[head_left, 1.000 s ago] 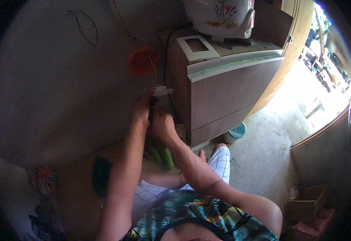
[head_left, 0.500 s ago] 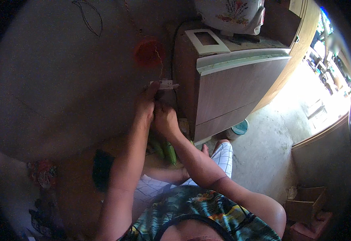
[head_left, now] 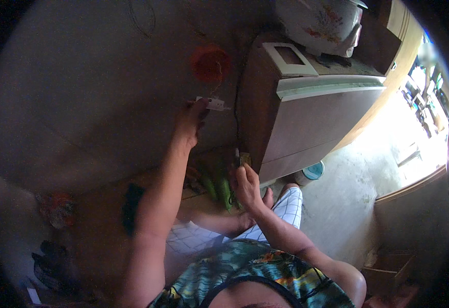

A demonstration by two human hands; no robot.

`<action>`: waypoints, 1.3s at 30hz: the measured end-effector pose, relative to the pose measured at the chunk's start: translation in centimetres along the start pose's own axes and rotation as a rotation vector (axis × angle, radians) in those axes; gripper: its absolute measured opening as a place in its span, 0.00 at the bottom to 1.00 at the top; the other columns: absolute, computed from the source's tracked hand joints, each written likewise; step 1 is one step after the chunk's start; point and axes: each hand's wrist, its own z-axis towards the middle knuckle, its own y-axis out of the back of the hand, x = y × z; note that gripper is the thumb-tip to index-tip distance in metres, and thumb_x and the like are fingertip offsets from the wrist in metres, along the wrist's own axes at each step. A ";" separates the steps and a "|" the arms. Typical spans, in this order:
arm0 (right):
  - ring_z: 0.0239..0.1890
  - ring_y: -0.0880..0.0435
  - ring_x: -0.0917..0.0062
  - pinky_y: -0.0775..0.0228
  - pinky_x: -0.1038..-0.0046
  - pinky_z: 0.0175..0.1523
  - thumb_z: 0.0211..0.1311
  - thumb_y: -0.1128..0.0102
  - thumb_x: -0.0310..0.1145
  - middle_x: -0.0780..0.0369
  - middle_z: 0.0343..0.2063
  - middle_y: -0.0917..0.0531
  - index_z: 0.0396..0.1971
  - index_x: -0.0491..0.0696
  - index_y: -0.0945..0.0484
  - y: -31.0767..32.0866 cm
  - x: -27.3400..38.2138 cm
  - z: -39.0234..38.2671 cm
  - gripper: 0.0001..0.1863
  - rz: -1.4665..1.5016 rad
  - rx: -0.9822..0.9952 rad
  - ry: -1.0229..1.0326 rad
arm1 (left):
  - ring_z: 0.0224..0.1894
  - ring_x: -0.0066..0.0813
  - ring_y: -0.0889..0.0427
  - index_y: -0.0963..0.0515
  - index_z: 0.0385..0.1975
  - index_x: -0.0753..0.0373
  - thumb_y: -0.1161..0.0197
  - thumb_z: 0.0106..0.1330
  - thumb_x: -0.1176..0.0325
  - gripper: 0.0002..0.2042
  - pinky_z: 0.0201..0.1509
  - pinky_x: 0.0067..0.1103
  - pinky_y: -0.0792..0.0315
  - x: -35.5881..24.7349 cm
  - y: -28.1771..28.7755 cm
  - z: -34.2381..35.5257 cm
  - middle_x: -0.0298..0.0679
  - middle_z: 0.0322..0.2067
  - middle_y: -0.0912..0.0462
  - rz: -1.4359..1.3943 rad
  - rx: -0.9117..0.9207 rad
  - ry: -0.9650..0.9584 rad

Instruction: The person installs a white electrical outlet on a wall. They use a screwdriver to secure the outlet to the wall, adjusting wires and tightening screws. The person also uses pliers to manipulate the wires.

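Observation:
My left hand (head_left: 191, 123) is raised against the grey wall, its fingers closed on a white power socket strip (head_left: 215, 104). A thin twisted wire (head_left: 218, 82) runs up from the strip to a round red fixture (head_left: 210, 63), blurred, on the wall. Lower and to the right, my right hand (head_left: 248, 186) is closed beside the cabinet's lower corner. A small dark thing with a pale tip (head_left: 237, 153) shows at its fingers; its kind is too blurred to tell. Long green vegetables (head_left: 223, 191) lie just left of this hand.
A wooden cabinet (head_left: 319, 120) stands right of my hands, with a white frame (head_left: 290, 59) and a flowered white appliance (head_left: 319, 25) on top. A bucket with a teal lid (head_left: 312, 171) stands by its base. A cardboard box (head_left: 388, 269) sits at lower right.
My right hand has moved down and right, away from my left hand and the socket strip. My left hand still holds the strip. The view has shifted slightly.

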 end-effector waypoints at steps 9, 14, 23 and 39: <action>0.43 0.13 0.53 0.23 0.58 0.48 0.67 0.39 0.38 0.44 0.39 0.15 0.59 0.46 0.25 -0.4 -10.4 -3.1 0.23 -0.621 0.370 -0.151 | 0.55 0.38 0.18 0.23 0.57 0.58 0.38 0.72 0.50 0.22 0.56 0.36 0.24 1.7 2.9 2.6 0.40 0.52 0.16 -0.313 0.211 0.097; 0.43 0.13 0.51 0.22 0.55 0.46 0.66 0.39 0.42 0.46 0.36 0.13 0.58 0.48 0.22 -1.3 -12.0 -1.6 0.24 -0.958 0.694 0.023 | 0.52 0.40 0.16 0.23 0.52 0.62 0.43 0.74 0.58 0.16 0.55 0.38 0.24 0.8 1.3 2.3 0.43 0.50 0.15 -0.410 0.238 0.111; 0.47 0.13 0.52 0.22 0.58 0.49 0.63 0.35 0.40 0.49 0.43 0.13 0.47 0.43 0.17 -3.2 2.2 4.5 0.18 -0.575 -0.024 0.118 | 0.50 0.40 0.15 0.24 0.53 0.65 0.44 0.75 0.60 0.16 0.56 0.38 0.22 0.8 1.9 1.8 0.46 0.50 0.15 -0.444 0.329 0.149; 0.76 0.43 0.47 0.47 0.60 0.77 0.64 0.40 0.34 0.41 0.75 0.45 0.79 0.45 0.61 -6.6 7.8 7.9 0.50 -0.451 -0.044 0.452 | 0.54 0.43 0.16 0.27 0.60 0.67 0.42 0.75 0.49 0.27 0.59 0.36 0.26 0.5 0.4 0.3 0.48 0.54 0.18 -0.347 0.149 0.098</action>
